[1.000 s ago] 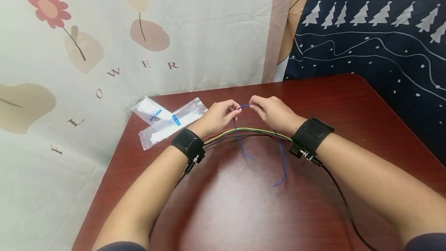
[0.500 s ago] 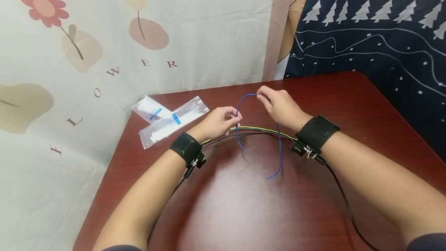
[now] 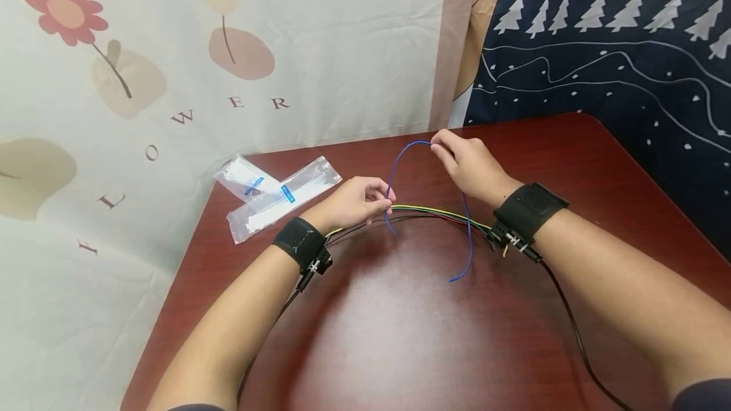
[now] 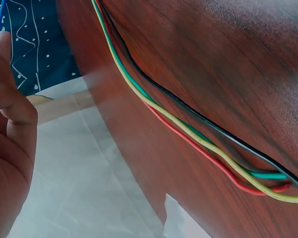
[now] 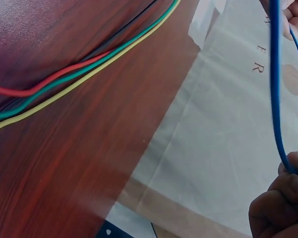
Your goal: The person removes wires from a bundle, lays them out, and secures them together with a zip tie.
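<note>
A thin blue wire (image 3: 398, 160) arches between the two hands above the table. My left hand (image 3: 365, 200) pinches it near one end, and a short tail hangs below the fingers. Higher and to the right, my right hand (image 3: 465, 156) pinches the wire further along, its other end dangling toward the tabletop. In the right wrist view the blue wire (image 5: 274, 89) runs down into the curled fingers of the right hand (image 5: 283, 198). Beneath the hands, a loose bundle of yellow, green, red and black wires (image 4: 188, 131) lies curved across the table.
Two clear plastic bags of white zip ties (image 3: 285, 198) overlap at the table's back left. A dark red wooden table (image 3: 400, 322) carries everything. A flower-print cloth (image 3: 342, 49) hangs behind, a navy tree-print cloth (image 3: 599, 68) to the right. Black cables trail from both wrist straps.
The right hand has moved up and right, drawing the blue wire into a taller arch. The left hand has lowered slightly, and the tail below it has become shorter.
</note>
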Available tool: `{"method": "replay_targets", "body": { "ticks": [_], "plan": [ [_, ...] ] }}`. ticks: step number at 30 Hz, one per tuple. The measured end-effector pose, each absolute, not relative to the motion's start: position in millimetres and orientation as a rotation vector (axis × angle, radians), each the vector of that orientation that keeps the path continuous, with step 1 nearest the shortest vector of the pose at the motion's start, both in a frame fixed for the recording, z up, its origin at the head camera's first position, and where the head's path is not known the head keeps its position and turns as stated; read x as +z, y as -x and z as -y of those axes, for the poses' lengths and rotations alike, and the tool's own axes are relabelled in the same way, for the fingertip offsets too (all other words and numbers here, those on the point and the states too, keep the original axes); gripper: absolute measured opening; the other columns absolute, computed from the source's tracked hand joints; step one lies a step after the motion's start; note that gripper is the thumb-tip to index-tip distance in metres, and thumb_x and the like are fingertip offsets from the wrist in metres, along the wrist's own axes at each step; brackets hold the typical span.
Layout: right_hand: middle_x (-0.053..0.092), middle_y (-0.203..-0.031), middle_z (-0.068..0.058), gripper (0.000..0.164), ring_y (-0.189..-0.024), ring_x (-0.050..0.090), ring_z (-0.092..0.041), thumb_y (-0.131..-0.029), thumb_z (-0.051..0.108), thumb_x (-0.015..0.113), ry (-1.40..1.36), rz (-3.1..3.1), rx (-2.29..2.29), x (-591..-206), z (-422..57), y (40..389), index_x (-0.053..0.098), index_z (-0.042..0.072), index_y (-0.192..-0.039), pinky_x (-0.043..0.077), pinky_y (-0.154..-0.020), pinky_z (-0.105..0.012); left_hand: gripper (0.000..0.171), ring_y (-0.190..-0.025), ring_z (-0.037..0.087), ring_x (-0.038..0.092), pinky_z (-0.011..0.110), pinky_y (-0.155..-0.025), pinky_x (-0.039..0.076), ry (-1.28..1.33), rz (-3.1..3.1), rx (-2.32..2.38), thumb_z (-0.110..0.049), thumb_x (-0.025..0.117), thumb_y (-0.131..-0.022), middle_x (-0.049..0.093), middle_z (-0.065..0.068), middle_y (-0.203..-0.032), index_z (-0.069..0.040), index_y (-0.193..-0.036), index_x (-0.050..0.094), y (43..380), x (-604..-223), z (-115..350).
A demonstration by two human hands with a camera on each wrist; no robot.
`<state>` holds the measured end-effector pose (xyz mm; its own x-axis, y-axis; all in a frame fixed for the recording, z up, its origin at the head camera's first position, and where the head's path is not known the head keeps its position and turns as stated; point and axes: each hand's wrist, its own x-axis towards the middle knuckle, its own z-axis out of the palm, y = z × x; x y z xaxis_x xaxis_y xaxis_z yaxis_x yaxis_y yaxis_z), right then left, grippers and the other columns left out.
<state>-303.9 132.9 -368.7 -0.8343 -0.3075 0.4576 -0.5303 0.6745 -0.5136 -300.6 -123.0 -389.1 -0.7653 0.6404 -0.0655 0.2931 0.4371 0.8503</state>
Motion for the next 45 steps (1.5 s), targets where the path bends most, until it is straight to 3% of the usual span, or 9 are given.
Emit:
{"method": "replay_targets", "body": {
  "ticks": [6, 12, 18, 25, 28, 34, 40, 45],
  "plan": [
    [0.047, -0.069, -0.004, 0.017, -0.058, 0.041, -0.018, -0.098, 0.025, 0.045, -0.668, 2.618, 1.058, -367.8, -137.1, 301.8, 0.056, 0.014, -0.107, 0.036, -0.055, -0.033, 0.014, -0.048, 0.031, 0.053, 0.033, -0.048, 0.045, -0.794, -2.345, 1.217, -0.016, 0.056, -0.093, 0.068, 0.01, -0.08, -0.003, -0.098, 0.058, 302.3, -391.1, 127.5],
    [0.052, -0.071, -0.004, 0.016, -0.058, 0.045, -0.018, -0.098, 0.029, 0.047, -0.683, 2.663, 1.218, -366.7, -142.1, 300.4, 0.059, 0.019, -0.101, 0.038, -0.054, -0.032, 0.01, -0.052, 0.043, 0.05, 0.041, -0.048, 0.046, -0.731, -2.33, 1.273, -0.015, 0.054, -0.095, 0.067, 0.014, -0.081, -0.006, -0.096, 0.056, 305.9, -393.7, 139.1],
    [0.051, -0.069, -0.01, 0.018, -0.057, 0.044, -0.022, -0.097, 0.029, 0.048, -0.745, 2.707, 1.437, -370.3, -145.9, 300.7, 0.059, 0.015, -0.098, 0.037, -0.052, -0.032, 0.006, -0.049, 0.04, 0.053, 0.044, -0.05, 0.049, -0.729, -2.363, 1.274, -0.012, 0.053, -0.095, 0.066, 0.008, -0.077, -0.007, -0.096, 0.056, 308.0, -391.7, 147.1],
    [0.047, -0.064, -0.015, 0.027, -0.054, 0.042, -0.022, -0.101, 0.025, 0.039, -0.756, 2.794, 1.666, -378.4, -154.0, 299.0, 0.057, 0.006, -0.093, 0.035, -0.05, -0.031, 0.007, -0.067, 0.046, 0.061, 0.054, -0.064, 0.05, -0.634, -2.353, 1.372, -0.009, 0.05, -0.096, 0.062, 0.026, -0.084, -0.003, -0.099, 0.052, 313.3, -392.2, 162.1],
    [0.046, -0.062, -0.015, 0.025, -0.055, 0.043, -0.023, -0.101, 0.02, 0.039, -0.723, 2.817, 1.639, -381.1, -160.2, 298.7, 0.057, 0.004, -0.093, 0.035, -0.052, -0.032, 0.007, -0.069, 0.046, 0.061, 0.051, -0.064, 0.051, -0.603, -2.38, 1.41, -0.006, 0.05, -0.095, 0.061, 0.03, -0.086, 0.0, -0.099, 0.051, 316.2, -393.7, 172.7],
    [0.046, -0.064, -0.009, 0.021, -0.059, 0.044, -0.021, -0.098, 0.026, 0.046, -0.697, 2.915, 1.493, -382.9, -171.4, 297.9, 0.061, 0.011, -0.099, 0.036, -0.058, -0.033, 0.007, -0.067, 0.045, 0.062, 0.045, -0.06, 0.053, -0.593, -2.43, 1.37, -0.003, 0.048, -0.095, 0.063, 0.02, -0.078, 0.001, -0.1, 0.051, 312.4, -390.5, 188.6],
    [0.046, -0.06, -0.005, 0.014, -0.055, 0.044, -0.017, -0.096, 0.019, 0.051, -0.754, 3.01, 1.273, -379.9, -183.2, 292.9, 0.063, 0.013, -0.1, 0.038, -0.055, -0.03, 0.013, -0.063, 0.04, 0.062, 0.047, -0.059, 0.052, -0.655, -2.546, 1.205, -0.003, 0.048, -0.095, 0.063, 0.018, -0.077, -0.001, -0.104, 0.057, 311.6, -390.3, 200.1],
    [0.058, -0.072, 0.001, 0.012, -0.06, 0.047, -0.013, -0.094, 0.018, 0.056, -0.889, 3.013, 0.91, -389.4, -197.3, 295.7, 0.066, 0.013, -0.099, 0.041, -0.057, -0.03, 0.023, -0.056, 0.022, 0.063, 0.034, -0.052, 0.05, -0.816, -2.725, 0.891, -0.006, 0.049, -0.095, 0.065, 0.012, -0.076, -0.009, -0.114, 0.062, 312.6, -399.2, 212.4]
  ]
}}
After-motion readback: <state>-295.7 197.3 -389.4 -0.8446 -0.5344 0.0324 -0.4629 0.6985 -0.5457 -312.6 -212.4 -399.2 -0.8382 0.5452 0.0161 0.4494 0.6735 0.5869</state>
